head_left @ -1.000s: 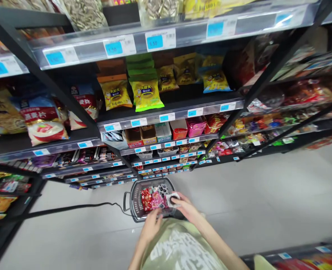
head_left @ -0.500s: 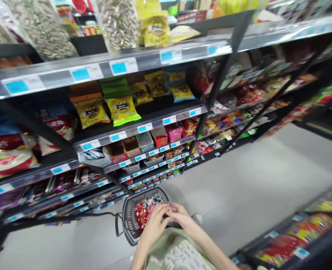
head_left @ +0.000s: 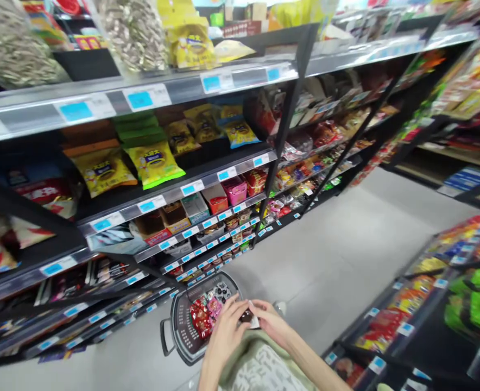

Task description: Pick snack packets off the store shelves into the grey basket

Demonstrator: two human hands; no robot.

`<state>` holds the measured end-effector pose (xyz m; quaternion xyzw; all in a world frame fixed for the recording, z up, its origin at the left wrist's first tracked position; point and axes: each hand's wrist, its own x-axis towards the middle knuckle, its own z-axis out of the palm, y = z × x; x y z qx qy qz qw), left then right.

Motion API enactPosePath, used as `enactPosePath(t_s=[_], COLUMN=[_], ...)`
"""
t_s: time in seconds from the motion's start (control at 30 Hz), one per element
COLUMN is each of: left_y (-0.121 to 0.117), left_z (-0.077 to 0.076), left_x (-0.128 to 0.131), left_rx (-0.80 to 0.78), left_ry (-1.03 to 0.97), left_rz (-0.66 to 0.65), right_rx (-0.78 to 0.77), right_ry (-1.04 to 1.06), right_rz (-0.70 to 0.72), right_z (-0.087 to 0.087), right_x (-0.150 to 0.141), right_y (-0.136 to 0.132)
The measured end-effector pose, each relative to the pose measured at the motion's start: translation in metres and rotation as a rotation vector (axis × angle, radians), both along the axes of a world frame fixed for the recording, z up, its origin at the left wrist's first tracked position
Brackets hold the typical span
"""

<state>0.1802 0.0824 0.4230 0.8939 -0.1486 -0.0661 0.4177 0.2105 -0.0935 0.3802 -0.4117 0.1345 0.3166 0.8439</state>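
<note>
Both hands meet low in the middle of the view, in front of my body. My left hand [head_left: 228, 325] has its fingers curled round a small dark brown and white packet [head_left: 247, 316]. My right hand [head_left: 269, 321] pinches the white end of that packet from the other side. Fingers cover much of it, so its kind cannot be made out. Just left of the hands, a grey shopping basket [head_left: 182, 329] stands low by the shelf. In it lie red bags [head_left: 200, 319], a pink packet [head_left: 214, 307] and a black-and-white packet [head_left: 222, 292].
A long shelf [head_left: 162, 202] with price tags runs along the left and ahead. It holds yellow snack bags [head_left: 154, 161] and small boxes [head_left: 195, 208]. Grey floor [head_left: 329, 239] stretches to the right. A low display rack [head_left: 403, 304] with colourful bags stands at right.
My view has turned to the right, so the shelf has shifted left and more of the right rack shows. My hands have parted slightly, and the dark and white packet between them now shows.
</note>
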Motion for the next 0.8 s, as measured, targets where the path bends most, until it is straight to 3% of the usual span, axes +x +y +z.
enactPosePath(t_s=[0.2, 0.43, 0.6, 0.8], left_y=[0.019, 0.023, 0.019, 0.027], left_z=[0.003, -0.014, -0.021, -0.014], left_x=[-0.020, -0.057, -0.072, -0.057], left_rx=[0.199, 0.338, 0.105, -0.295], left_ry=[-0.141, -0.258, -0.143, 0.008], left_rz=[0.233, 0.583, 0.714, 0.807], right_rx=[-0.025, -0.023, -0.055, -0.085], right_ry=[-0.047, -0.099, -0.193, -0.271], right_rz=[0.067, 0.189, 0.288, 0.314], right_z=[0.003, 0.003, 0.015, 0.024], right_x=[0.015, -0.001, -0.001, 0.007], right_y=[0.043, 0.075, 0.077, 0.067])
